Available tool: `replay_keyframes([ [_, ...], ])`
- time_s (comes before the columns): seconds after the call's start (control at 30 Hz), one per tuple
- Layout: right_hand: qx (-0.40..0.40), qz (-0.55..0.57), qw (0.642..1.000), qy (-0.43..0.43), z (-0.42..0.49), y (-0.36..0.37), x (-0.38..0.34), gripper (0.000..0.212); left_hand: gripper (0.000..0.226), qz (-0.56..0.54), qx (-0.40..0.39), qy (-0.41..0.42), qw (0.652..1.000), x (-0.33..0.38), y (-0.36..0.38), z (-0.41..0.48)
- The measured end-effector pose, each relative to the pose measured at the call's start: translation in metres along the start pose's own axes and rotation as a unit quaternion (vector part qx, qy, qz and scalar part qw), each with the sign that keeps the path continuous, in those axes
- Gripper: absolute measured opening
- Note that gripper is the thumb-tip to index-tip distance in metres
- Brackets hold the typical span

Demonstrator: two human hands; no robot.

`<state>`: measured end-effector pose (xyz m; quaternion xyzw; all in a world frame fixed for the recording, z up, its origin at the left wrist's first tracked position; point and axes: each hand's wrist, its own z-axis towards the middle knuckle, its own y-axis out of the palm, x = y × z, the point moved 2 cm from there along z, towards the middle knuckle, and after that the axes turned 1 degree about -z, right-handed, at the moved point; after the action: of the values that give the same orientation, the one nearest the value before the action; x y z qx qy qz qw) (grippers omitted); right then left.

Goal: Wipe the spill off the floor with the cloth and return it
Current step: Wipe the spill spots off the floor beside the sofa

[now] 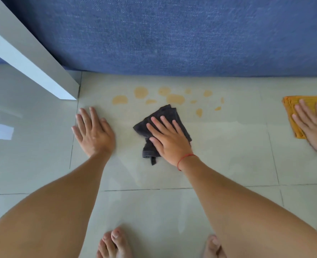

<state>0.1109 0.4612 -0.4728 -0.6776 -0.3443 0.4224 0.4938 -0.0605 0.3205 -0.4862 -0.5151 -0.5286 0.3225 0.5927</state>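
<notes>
An orange spill (175, 99) lies in several blots on the pale floor tiles, just in front of the blue sofa. A crumpled dark grey cloth (150, 127) rests on the floor right below the blots, not touching most of them. My right hand (168, 138) presses flat on the cloth with fingers spread, a red string round the wrist. My left hand (92, 130) lies flat and empty on the bare tile to the left of the cloth.
A blue fabric sofa front (172, 34) fills the far side. A white table leg (29, 56) slants down at the left. At the right edge another person's hand (313, 123) presses on a folded orange cloth (302, 105). My bare feet (115, 243) show at the bottom.
</notes>
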Motion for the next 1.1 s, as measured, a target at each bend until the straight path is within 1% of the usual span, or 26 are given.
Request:
replay_keyframes([
  [0.13,0.02,0.002,0.997,0.072,0.013,-0.006,0.019,0.054,0.055,0.001,0.005,0.001,1.0,-0.001,0.001,-0.002],
  [0.23,0.028,0.025,0.984,0.176,0.042,-0.003,0.006,0.049,0.055,0.003,0.008,0.005,1.0,-0.001,0.003,-0.001],
  [0.3,0.04,0.036,0.974,0.219,0.061,0.0,-0.013,0.048,0.055,0.003,0.004,0.003,1.0,-0.001,0.005,-0.001],
  [0.37,0.046,0.049,0.974,0.215,0.075,0.003,-0.033,0.048,0.055,0.002,0.002,0.004,1.0,-0.001,0.005,-0.001],
  [0.47,0.044,0.05,0.983,0.174,0.083,0.009,-0.057,0.047,0.055,0.0,-0.001,0.006,1.0,0.0,0.004,-0.001],
  [0.53,0.062,0.045,0.986,0.15,0.077,0.011,-0.067,0.046,0.054,-0.004,-0.003,0.008,1.0,0.001,0.003,-0.002],
  [0.6,0.073,0.051,0.988,0.122,0.066,0.012,-0.068,0.049,0.054,-0.004,-0.003,0.01,1.0,0.002,0.001,-0.003],
  [0.7,0.06,0.048,0.994,0.073,0.045,0.014,-0.054,0.051,0.054,-0.005,-0.009,0.006,1.0,0.002,0.0,-0.003],
  [0.77,0.078,0.036,0.994,0.063,0.035,0.013,-0.039,0.049,0.055,-0.003,-0.017,0.006,1.0,0.002,0.0,-0.003],
  [0.9,0.082,0.019,0.99,0.11,0.029,0.008,-0.017,0.051,0.055,-0.001,-0.018,0.006,1.0,-0.001,0.0,-0.003],
  [1.03,0.052,0.024,0.979,0.196,0.05,0.0,-0.008,0.05,0.055,-0.003,-0.01,0.005,1.0,-0.001,0.001,-0.002],
  [1.1,0.026,0.02,0.977,0.209,0.062,-0.002,-0.011,0.057,0.055,-0.002,-0.004,0.005,1.0,0.0,0.002,-0.003],
])
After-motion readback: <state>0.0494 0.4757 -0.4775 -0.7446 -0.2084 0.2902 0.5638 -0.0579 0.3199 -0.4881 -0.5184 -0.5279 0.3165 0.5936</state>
